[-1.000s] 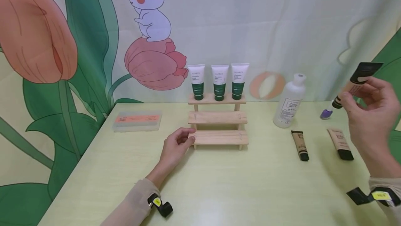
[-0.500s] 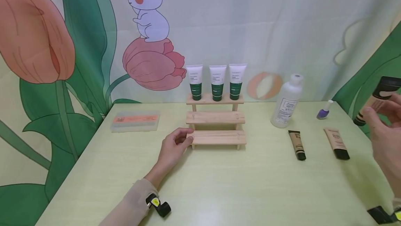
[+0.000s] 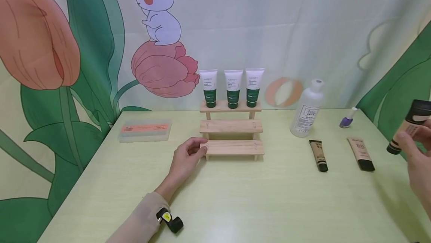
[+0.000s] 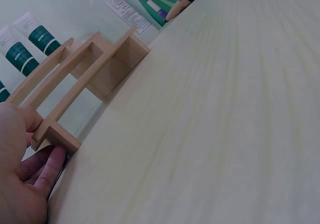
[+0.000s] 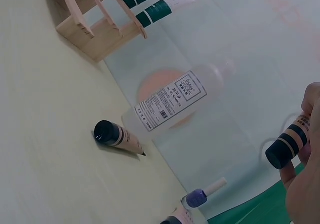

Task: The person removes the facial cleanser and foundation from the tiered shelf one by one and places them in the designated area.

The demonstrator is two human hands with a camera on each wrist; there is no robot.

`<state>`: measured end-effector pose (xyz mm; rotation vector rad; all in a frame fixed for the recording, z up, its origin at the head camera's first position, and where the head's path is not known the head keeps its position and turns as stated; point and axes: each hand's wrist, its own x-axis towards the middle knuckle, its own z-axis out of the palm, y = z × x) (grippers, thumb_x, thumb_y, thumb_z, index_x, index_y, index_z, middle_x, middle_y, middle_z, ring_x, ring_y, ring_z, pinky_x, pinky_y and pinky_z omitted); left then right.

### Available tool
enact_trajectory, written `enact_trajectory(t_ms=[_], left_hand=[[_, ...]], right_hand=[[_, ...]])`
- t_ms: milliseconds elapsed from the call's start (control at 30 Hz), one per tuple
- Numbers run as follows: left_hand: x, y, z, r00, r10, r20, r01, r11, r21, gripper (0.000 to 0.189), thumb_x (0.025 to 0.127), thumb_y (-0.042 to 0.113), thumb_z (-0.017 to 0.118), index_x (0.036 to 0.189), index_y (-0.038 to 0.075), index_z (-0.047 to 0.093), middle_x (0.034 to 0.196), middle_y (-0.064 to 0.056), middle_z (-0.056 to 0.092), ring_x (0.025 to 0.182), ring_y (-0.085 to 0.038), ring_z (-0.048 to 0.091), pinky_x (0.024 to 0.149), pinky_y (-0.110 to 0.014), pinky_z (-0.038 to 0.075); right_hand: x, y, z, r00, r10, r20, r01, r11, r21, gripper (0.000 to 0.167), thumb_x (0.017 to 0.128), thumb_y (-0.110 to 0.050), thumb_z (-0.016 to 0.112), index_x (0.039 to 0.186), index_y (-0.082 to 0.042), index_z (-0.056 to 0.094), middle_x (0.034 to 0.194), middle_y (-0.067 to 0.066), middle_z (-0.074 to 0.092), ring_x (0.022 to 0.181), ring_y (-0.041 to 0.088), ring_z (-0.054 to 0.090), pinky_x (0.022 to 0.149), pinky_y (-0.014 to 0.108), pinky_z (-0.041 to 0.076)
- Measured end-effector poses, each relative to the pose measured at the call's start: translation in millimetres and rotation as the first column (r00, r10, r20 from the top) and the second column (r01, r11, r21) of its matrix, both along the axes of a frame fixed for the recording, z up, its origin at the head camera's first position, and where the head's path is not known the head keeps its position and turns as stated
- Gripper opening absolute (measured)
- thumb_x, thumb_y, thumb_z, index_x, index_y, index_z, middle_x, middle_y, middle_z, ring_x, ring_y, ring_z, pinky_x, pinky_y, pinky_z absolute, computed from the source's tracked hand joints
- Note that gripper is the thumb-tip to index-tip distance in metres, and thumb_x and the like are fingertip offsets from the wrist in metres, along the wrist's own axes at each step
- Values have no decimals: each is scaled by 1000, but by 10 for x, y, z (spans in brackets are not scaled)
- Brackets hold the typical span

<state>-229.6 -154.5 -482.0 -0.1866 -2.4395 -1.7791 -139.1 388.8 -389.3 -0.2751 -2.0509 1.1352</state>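
Held tube (image 3: pixel 408 127) beige, black-banded — three tubes (image 3: pixel 232 89) white above green — shelf (image 3: pixel 231 126) pale tan.

My feed shows the pale table (image 3: pixel 235 202) bearing a plastic case (image 3: pixel 144 131) at ten o'clock, three-tier wooden stand (image 3: pixel 231 126) at twelve, gel-remover bottle (image 3: pixel 306 112) and nail polish (image 3: pixel 348 119) at two, small tan tube (image 3: pixel 318 155) and BB tube (image 3: pixel 360 153) at three.

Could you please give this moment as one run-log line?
left hand: grips lowest step of wooden stand | right hand: holds beige tube off the table | top step: three tubes standing upright
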Motion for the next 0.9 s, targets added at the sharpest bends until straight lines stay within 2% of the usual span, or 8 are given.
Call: enact_trajectory(t_ms=[100,233,300,467,633,767,833,900], left_hand=[[3,2,4,1000,1,0,-1,1000,-2,19,106,20,78,124,22,81,114,-2,78,104,-20,70,87,-26,55],[9,3,13,1000,1,0,-1,1000,-4,19,106,20,78,124,22,81,115,-2,78,104,-20,70,88,-26,55],[11,3,16,1000,1,-1,-1,1000,-5,19,106,19,78,125,21,81,115,-2,78,104,-20,70,88,-25,55],[8,4,13,1000,-2,-8,2,1000,3,19,106,18,78,125,20,81,115,-3,78,104,-20,70,87,-25,55],[5,3,12,1000,-7,-10,7,1000,8,19,106,18,78,125,20,81,115,-3,78,104,-21,70,87,-25,55],[12,1,19,1000,-7,-8,7,1000,8,19,106,18,78,125,20,81,115,-3,78,104,-21,70,87,-25,55],[16,1,22,1000,-7,-8,7,1000,9,19,106,18,78,125,20,81,114,-3,78,104,-21,70,87,-25,55],[19,2,26,1000,-7,-8,7,1000,10,19,106,18,78,125,20,81,114,-4,78,104,-21,70,87,-25,54]], right_hand=[[28,3,-20,1000,-1,11,1,1000,-2,49,114,-4,58,160,-20,55,122,-29,54,113,-5,53,109,6,40],[40,3,-47,1000,2,28,0,998,-55,50,113,-1,58,160,-20,55,123,-27,55,112,-5,54,103,4,42],[32,-4,-64,1000,7,11,-6,996,-93,51,111,2,59,158,-20,57,122,-24,57,110,-4,55,99,3,44],[8,-76,-92,999,34,-37,-37,994,-107,53,108,5,63,157,-16,59,121,-22,60,109,-3,57,93,3,43],[-40,-216,-69,998,59,-1,-59,990,-132,54,107,3,67,157,-16,58,122,-19,61,109,-1,58,92,3,46],[-125,-344,-87,992,103,-76,-110,990,-92,55,100,11,73,152,-5,63,117,-12,67,106,2,65,89,5,51],[-172,-428,-99,985,139,-98,-148,985,-92,54,99,12,74,150,-3,65,116,-10,68,105,2,67,88,6,53],[-216,-524,-105,973,198,-116,-214,965,-151,55,97,14,75,148,-4,66,117,-6,69,105,5,68,87,7,54]])
